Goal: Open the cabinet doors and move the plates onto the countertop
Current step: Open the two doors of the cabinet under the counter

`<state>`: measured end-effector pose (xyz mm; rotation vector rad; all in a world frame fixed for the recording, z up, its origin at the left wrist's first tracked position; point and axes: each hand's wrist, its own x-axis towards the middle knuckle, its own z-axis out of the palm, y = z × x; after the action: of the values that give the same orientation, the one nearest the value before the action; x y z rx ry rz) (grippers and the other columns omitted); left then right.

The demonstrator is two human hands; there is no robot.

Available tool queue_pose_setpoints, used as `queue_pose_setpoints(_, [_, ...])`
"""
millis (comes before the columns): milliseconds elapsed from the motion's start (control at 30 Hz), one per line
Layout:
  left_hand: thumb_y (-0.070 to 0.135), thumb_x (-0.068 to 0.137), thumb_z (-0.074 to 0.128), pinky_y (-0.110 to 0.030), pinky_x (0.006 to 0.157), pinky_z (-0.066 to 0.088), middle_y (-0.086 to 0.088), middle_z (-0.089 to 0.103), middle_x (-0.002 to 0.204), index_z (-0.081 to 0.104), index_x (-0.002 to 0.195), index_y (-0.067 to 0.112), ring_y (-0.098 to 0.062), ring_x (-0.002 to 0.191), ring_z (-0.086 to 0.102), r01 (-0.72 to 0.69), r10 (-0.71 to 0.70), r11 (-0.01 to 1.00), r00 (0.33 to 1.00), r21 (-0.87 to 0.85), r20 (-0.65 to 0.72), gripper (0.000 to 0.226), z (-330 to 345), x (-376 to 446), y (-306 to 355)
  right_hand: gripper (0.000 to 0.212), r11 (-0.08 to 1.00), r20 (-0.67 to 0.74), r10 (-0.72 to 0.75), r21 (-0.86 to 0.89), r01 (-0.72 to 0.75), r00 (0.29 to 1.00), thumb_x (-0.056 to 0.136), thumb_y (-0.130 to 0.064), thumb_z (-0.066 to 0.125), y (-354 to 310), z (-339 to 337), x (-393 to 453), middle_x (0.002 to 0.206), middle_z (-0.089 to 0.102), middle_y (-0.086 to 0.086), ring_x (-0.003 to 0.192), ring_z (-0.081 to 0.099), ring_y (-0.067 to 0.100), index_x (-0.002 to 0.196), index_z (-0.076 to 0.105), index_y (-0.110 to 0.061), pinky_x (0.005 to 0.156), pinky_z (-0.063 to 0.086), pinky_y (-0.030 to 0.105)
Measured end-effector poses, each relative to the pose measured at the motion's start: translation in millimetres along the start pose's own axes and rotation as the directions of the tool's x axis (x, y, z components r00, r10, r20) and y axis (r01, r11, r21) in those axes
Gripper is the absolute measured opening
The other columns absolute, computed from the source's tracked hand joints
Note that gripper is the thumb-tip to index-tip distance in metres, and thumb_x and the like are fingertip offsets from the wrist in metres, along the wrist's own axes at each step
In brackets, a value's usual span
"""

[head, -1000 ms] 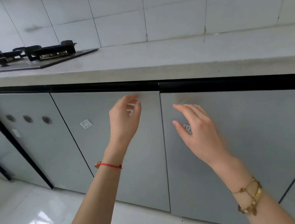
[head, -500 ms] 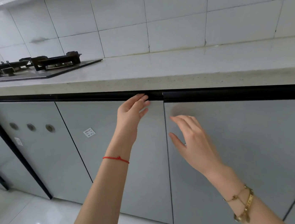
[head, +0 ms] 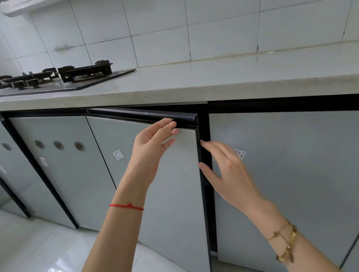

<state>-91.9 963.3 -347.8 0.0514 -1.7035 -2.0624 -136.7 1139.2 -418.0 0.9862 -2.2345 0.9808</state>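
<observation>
Here you were on the first step: your left hand hooked its fingers over the top lip of the left door, ajar below the worktop. Your right hand, at 3 o'clock of that edge, was spread, holding nothing. No plates showed; next, I judge, swing it wide.

Both arms reach forward. The left hand has its fingers curled over an edge; the right hand is spread, with fingers straight.
</observation>
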Motion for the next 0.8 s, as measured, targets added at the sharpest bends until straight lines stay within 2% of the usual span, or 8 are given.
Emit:
queue_pose_setpoints(133, [0.02, 0.09, 0.066, -0.02, 0.081, 0.054, 0.0, 0.073, 0.107, 0.068, 0.109, 0.02, -0.007, 0.097, 0.069, -0.012, 0.014, 0.998, 1.0, 0.068, -0.026, 0.02, -9.1, -17.5, 7.8, 0.042, 0.998, -0.016, -0.042, 0.053, 0.043, 0.999, 0.094, -0.024, 0.058, -12.8, 1.4, -10.0, 0.13, 0.057, 0.002, 0.124, 0.049, 0.015, 0.133, 0.052, -0.01, 0.105, 0.031, 0.014])
queue_pose_setpoints(267, [0.029, 0.089, 0.067, -0.021, 0.083, 0.055, 0.006, 0.074, 0.101, 0.068, 0.112, 0.025, -0.005, 0.096, 0.068, -0.084, 0.13, 0.948, 0.982, 0.306, -0.135, 0.024, -18.1, -39.3, 11.8, 0.042, 0.994, -0.006, -0.076, 0.077, 0.076, 0.997, 0.093, -0.024, 0.059, -30.7, 0.8, -21.4, 0.13, 0.058, 0.005, 0.124, 0.051, 0.018, 0.132, 0.054, -0.008, 0.106, 0.036, 0.021])
queue_pose_setpoints(367, [0.036, 0.085, 0.069, -0.011, 0.073, 0.05, 0.014, 0.065, 0.109, 0.06, 0.121, 0.026, 0.003, 0.095, 0.063, -0.207, 0.355, 0.782, 0.923, 0.588, -0.148, 0.038, -23.0, -58.6, 14.5, 0.043, 0.991, 0.013, -0.101, 0.093, 0.099, 0.995, 0.092, -0.024, 0.059, -46.5, 0.5, -29.7, 0.131, 0.058, 0.006, 0.125, 0.051, 0.019, 0.133, 0.054, -0.009, 0.107, 0.041, 0.028])
queue_pose_setpoints(433, [0.037, 0.086, 0.068, -0.011, 0.078, 0.048, 0.013, 0.058, 0.116, 0.052, 0.129, 0.027, 0.0, 0.101, 0.058, -0.286, 0.471, 0.651, 0.879, 0.703, -0.079, 0.047, -27.7, -70.1, 17.6, 0.044, 0.988, 0.026, -0.117, 0.109, 0.113, 0.993, 0.092, -0.026, 0.058, -57.4, 2.1, -34.8, 0.132, 0.058, 0.006, 0.126, 0.052, 0.019, 0.133, 0.054, -0.009, 0.106, 0.044, 0.036])
queue_pose_setpoints(500, [0.038, 0.087, 0.066, -0.011, 0.086, 0.045, 0.015, 0.053, 0.12, 0.05, 0.131, 0.03, 0.001, 0.107, 0.053, -0.344, 0.527, 0.556, 0.85, 0.757, -0.001, 0.048, -34.3, -80.6, 23.7, 0.046, 0.982, 0.039, -0.145, 0.125, 0.139, 0.989, 0.092, -0.029, 0.056, -69.2, 5.4, -40.1, 0.133, 0.058, 0.006, 0.126, 0.052, 0.019, 0.134, 0.053, -0.01, 0.106, 0.045, 0.039])
queue_pose_setpoints(633, [0.039, 0.09, 0.063, -0.027, 0.101, 0.046, 0.011, 0.056, 0.127, 0.06, 0.125, 0.028, -0.004, 0.118, 0.051, -0.369, 0.555, 0.44, 0.828, 0.818, 0.075, 0.037, -51.0, -98.3, 37.2, 0.049, 0.967, 0.075, -0.233, 0.122, 0.223, 0.97, 0.091, -0.031, 0.059, -92.9, 17.2, -50.9, 0.136, 0.056, 0.001, 0.128, 0.05, 0.014, 0.137, 0.05, -0.016, 0.109, 0.04, 0.032])
queue_pose_setpoints(800, [0.035, 0.091, 0.062, -0.035, 0.104, 0.046, 0.01, 0.061, 0.129, 0.064, 0.123, 0.025, -0.006, 0.121, 0.054, -0.304, 0.571, 0.449, 0.821, 0.84, -0.009, 0.033, -81.3, -125.3, 54.0, 0.051, 0.927, 0.109, -0.341, 0.202, 0.315, 0.934, 0.092, -0.034, 0.058, -122.5, 41.2, -54.6, 0.138, 0.055, -0.005, 0.13, 0.046, 0.007, 0.14, 0.047, -0.02, 0.111, 0.03, 0.018])
